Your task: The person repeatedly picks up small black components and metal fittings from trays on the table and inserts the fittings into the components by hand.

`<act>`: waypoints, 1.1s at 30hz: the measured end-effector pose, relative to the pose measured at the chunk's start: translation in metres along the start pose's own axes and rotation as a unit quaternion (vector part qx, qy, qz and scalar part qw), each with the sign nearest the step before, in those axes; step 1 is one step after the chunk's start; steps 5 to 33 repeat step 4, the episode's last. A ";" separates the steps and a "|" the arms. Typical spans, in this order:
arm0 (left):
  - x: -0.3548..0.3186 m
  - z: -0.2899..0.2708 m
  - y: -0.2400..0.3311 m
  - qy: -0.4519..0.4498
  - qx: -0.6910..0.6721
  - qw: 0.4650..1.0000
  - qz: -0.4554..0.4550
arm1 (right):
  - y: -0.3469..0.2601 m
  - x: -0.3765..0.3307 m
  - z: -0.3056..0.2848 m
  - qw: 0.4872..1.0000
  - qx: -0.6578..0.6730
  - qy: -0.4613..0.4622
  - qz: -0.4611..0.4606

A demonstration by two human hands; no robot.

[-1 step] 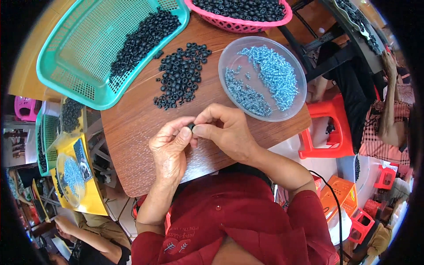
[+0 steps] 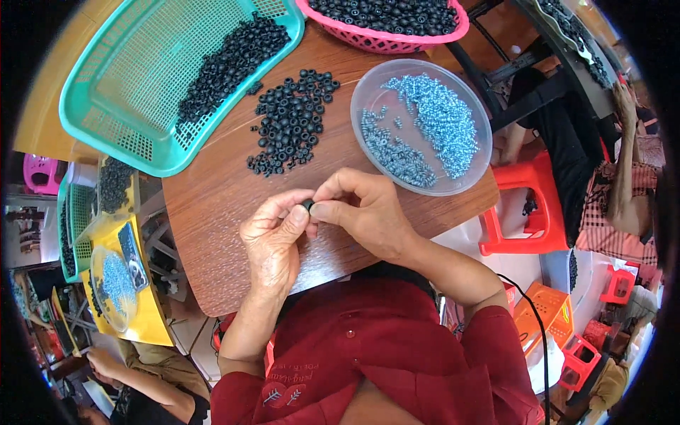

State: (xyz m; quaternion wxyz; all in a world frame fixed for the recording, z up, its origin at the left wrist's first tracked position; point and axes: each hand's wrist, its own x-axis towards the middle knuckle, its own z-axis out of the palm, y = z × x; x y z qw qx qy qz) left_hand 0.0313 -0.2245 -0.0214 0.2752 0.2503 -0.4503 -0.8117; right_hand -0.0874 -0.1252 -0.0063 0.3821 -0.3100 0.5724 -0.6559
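Observation:
My left hand (image 2: 275,241) pinches a small round black part (image 2: 307,203) between thumb and fingers, over the near half of the brown wooden table (image 2: 212,241). The closed thumb and forefinger of my right hand (image 2: 372,219) press against the same part from the right; anything smaller between those fingertips is hidden. Just beyond my hands lies a loose pile of similar black parts (image 2: 292,117), round with holes. A clear round tray (image 2: 360,85) to the right holds two heaps of small coiled springs (image 2: 446,124), one bluish and shiny, one greyer.
A green mesh basket (image 2: 113,85) with black pieces stands at the far left, a pink basket (image 2: 382,41) of black parts at the far edge. Co-workers sit on both sides. A red stool (image 2: 520,205) and an orange crate (image 2: 545,312) stand to the right, near a black cable (image 2: 535,312).

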 end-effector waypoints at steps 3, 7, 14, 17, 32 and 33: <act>-0.001 -0.009 -0.002 -0.033 0.002 0.999 -0.014 | -0.004 0.003 -0.019 0.986 -0.157 0.015 -0.061; -0.001 -0.011 -0.003 -0.037 0.003 0.999 -0.018 | -0.006 0.009 -0.032 0.943 -0.303 0.039 -0.132; -0.001 -0.011 -0.003 -0.037 0.003 0.999 -0.018 | -0.006 0.009 -0.032 0.943 -0.303 0.039 -0.132; -0.001 -0.011 -0.003 -0.037 0.003 0.999 -0.018 | -0.006 0.009 -0.032 0.943 -0.303 0.039 -0.132; -0.001 -0.011 -0.003 -0.037 0.003 0.999 -0.018 | -0.006 0.009 -0.032 0.943 -0.303 0.039 -0.132; -0.001 -0.011 -0.003 -0.037 0.003 0.999 -0.018 | -0.006 0.009 -0.032 0.943 -0.303 0.039 -0.132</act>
